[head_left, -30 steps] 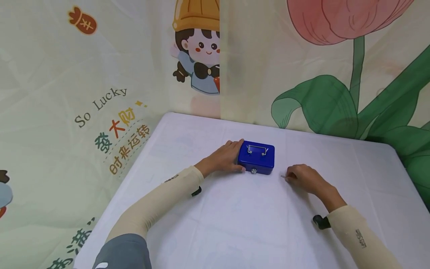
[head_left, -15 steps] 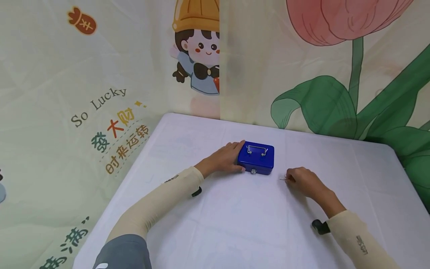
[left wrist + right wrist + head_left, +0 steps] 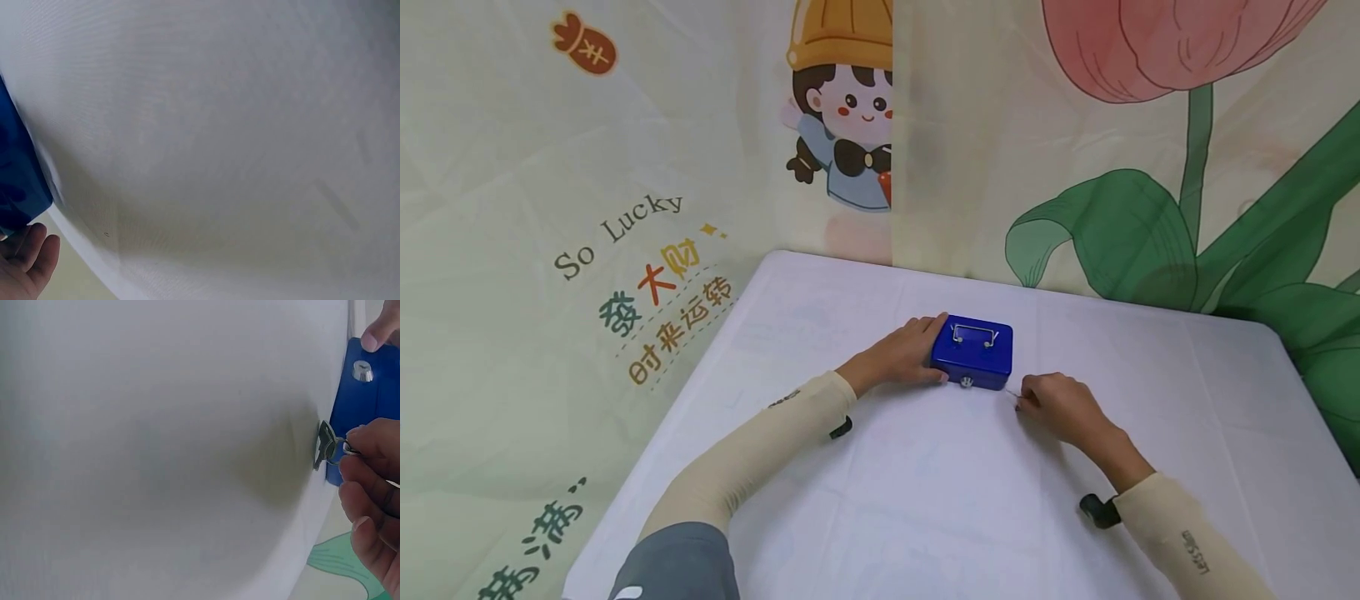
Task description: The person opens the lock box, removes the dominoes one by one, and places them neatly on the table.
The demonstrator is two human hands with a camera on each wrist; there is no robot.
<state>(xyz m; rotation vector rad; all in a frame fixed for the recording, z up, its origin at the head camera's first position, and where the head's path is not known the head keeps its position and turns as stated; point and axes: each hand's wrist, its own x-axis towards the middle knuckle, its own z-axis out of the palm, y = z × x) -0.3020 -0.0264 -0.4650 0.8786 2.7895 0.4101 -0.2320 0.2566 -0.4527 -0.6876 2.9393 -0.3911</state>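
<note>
A small blue cash box (image 3: 973, 357) with a wire handle on its lid sits closed on the table. Its silver lock (image 3: 362, 371) is on the front face. My left hand (image 3: 901, 352) holds the box at its left end, with the thumb on the front and the fingers at the back corner. Just off the box's front right corner, my right hand (image 3: 1066, 407) pinches a key between thumb and forefinger, most of it hidden by the fingertips. On the same ring, another key (image 3: 325, 444) dangles in front of the box in the right wrist view.
A white cloth covers the table (image 3: 880, 517). Printed curtains (image 3: 955, 150) hang behind it and along its left side. A black wrist camera (image 3: 1100, 510) is strapped on the right forearm, above the cloth.
My right hand has moved left with the keys, closer to the front right corner of the cash box. The left hand and the box have stayed in place.
</note>
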